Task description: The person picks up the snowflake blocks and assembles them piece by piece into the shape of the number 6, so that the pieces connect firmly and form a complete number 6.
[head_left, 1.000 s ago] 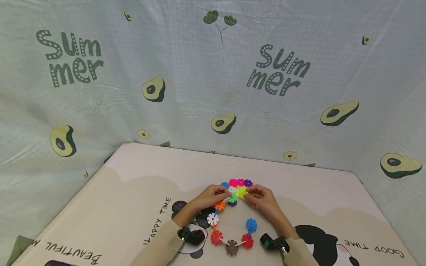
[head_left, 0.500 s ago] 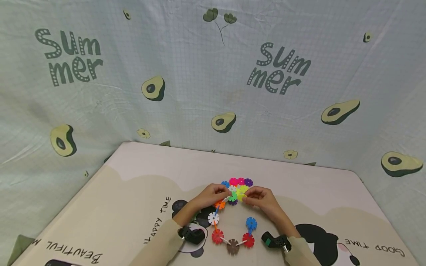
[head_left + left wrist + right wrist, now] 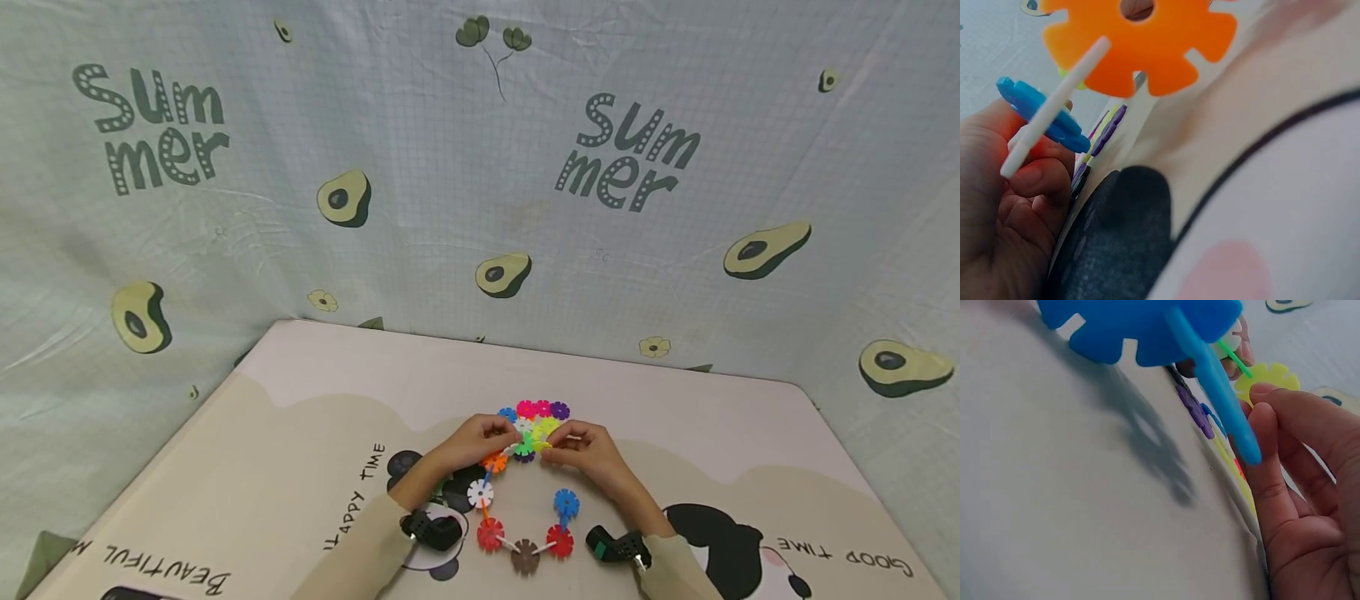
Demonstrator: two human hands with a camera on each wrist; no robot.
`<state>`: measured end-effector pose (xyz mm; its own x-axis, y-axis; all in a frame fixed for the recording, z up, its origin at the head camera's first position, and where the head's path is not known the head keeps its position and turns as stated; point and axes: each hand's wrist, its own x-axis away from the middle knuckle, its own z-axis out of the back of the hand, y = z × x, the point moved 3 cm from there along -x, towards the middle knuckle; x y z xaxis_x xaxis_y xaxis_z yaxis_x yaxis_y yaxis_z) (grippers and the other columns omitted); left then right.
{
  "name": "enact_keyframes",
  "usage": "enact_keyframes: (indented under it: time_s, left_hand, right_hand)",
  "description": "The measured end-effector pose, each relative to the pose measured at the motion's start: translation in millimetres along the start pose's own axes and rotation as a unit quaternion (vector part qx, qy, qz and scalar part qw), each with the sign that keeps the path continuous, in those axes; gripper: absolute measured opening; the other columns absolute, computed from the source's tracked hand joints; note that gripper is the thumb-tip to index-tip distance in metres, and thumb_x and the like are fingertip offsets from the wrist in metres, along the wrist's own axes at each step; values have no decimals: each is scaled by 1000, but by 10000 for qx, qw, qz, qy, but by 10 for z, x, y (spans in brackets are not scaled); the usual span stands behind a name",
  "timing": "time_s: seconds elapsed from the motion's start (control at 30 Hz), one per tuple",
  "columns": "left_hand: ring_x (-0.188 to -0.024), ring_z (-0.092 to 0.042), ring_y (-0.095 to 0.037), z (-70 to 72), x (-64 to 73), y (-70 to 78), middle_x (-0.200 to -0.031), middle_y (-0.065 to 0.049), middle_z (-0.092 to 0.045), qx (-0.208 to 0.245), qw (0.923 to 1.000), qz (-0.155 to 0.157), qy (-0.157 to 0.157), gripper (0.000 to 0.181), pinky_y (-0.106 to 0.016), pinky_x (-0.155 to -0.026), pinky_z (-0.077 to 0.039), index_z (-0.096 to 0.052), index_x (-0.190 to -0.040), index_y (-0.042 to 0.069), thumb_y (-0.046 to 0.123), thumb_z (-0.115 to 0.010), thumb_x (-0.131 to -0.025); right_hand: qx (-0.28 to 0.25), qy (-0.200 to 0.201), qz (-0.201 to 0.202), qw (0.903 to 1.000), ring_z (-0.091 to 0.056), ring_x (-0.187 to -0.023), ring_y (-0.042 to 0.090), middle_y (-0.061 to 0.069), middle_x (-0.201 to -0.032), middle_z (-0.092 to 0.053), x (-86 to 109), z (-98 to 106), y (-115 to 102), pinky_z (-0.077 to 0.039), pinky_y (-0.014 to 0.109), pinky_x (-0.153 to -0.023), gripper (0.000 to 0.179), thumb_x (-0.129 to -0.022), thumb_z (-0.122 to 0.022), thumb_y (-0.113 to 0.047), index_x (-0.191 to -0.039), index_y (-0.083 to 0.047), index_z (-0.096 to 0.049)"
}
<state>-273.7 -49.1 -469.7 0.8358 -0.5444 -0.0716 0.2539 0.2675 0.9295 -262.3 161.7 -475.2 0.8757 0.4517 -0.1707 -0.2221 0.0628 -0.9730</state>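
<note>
My left hand (image 3: 476, 439) pinches part of a chain of notched plastic snowflake discs joined by short rods; its fingers partly hide the piece. By that hand in the left wrist view are a blue disc (image 3: 1041, 112), a white rod (image 3: 1054, 109) and, nearest the camera, an orange disc (image 3: 1147, 47). My right hand (image 3: 592, 450) pinches a yellow disc (image 3: 1272, 378) between thumb and finger. A green rod (image 3: 1233, 356) links the yellow disc to a pale disc by the left hand. Close to the right wrist camera hangs a blue disc (image 3: 1135, 331) with its blue rod (image 3: 1219, 387).
The chain curves nearer the body through a white disc (image 3: 481, 493), a red disc (image 3: 491, 534), a brown disc (image 3: 525, 557) and a blue disc (image 3: 567, 503). Beyond the hands lie loose pink discs (image 3: 527, 409) and a purple disc (image 3: 560, 410) on the printed table cover (image 3: 300, 433).
My right hand has shifted slightly left and nearer the body, with the yellow disc tilted flatter. The left hand has stayed nearly still.
</note>
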Motion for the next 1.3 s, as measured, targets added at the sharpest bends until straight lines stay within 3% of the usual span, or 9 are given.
enact_keyframes:
  time_s: [0.13, 0.27, 0.4, 0.6, 0.8, 1.07, 1.2, 1.3]
  left_hand:
    - [-60, -40, -8, 1, 4, -18, -69, 3, -46, 190, 9997, -21, -139, 19, -19, -55, -34, -66, -94, -6, 11, -57, -98]
    - [-58, -38, -7, 8, 9, 5, -68, 3, -45, 311, 9991, -119, -269, 19, -19, -54, -32, -65, -94, -7, 10, -57, -98]
    - [-57, -38, -7, 10, 1, 19, -68, 3, -45, 226, 9990, -202, -325, 19, -19, -53, -32, -65, -95, -7, 10, -57, -98]
    - [-58, -39, -7, -10, -4, 17, -68, 3, -46, 293, 9988, -160, -351, 19, -19, -54, -33, -64, -96, -8, 9, -56, -98]
    - [-57, -41, -8, -17, -16, 7, -67, 3, -48, 408, 9989, -107, -199, 19, -19, -55, -36, -64, -94, -7, 10, -57, -98]
    - [-60, -43, -8, -2, -15, 18, -70, 4, -48, 263, 9995, -113, -164, 19, -20, -58, -38, -64, -95, -8, 8, -54, -98]
    - [-62, -44, -8, 18, 51, 174, -71, 4, -49, 309, 9993, -103, -207, 18, -20, -59, -39, -63, -94, -10, 6, -54, -98]
    - [-63, -45, -7, 37, 106, 308, -71, 4, -50, 333, 9992, -75, -229, 18, -19, -61, -39, -63, -94, -10, 6, -54, -97]
  right_hand:
    - [94, 9, -57, 9999, -70, -74, 12, 2, -80, -72, 2, -7, -2, -55, 24, -69, 18, -86, -72, -2, -89, 13, -63]
    - [266, 102, 181, 9994, -69, -70, 13, 8, -79, -72, -3, -7, -27, -54, 24, -65, 14, -84, -73, -1, -85, 11, -66]
    - [365, 144, 468, 9981, -68, -68, 12, 6, -78, -70, -13, -11, -45, -53, 23, -61, 12, -82, -74, 2, -82, 11, -67]
    - [325, 77, 538, 9980, -67, -68, 11, 3, -79, -69, -20, -21, -67, -54, 24, -62, 9, -82, -74, 4, -81, 10, -67]
    - [298, 146, 366, 9988, -69, -72, 11, 2, -80, -70, -32, -19, -93, -55, 24, -65, 17, -83, -76, -4, -85, 9, -65]
    - [439, -218, -6, 9988, -67, -81, 10, 13, -94, -69, -54, -2, -99, -55, 24, -74, 18, -85, -72, 0, -98, 10, -65]
    - [573, -528, -213, 9967, -64, -87, 10, 21, -105, -65, -40, 36, -78, -53, 22, -79, 26, -85, -73, 0, -107, 10, -63]
    - [588, -775, -311, 9948, -63, -87, 10, 21, -105, -64, -22, 76, -55, -53, 21, -77, 31, -85, -73, -2, -112, 10, -62]
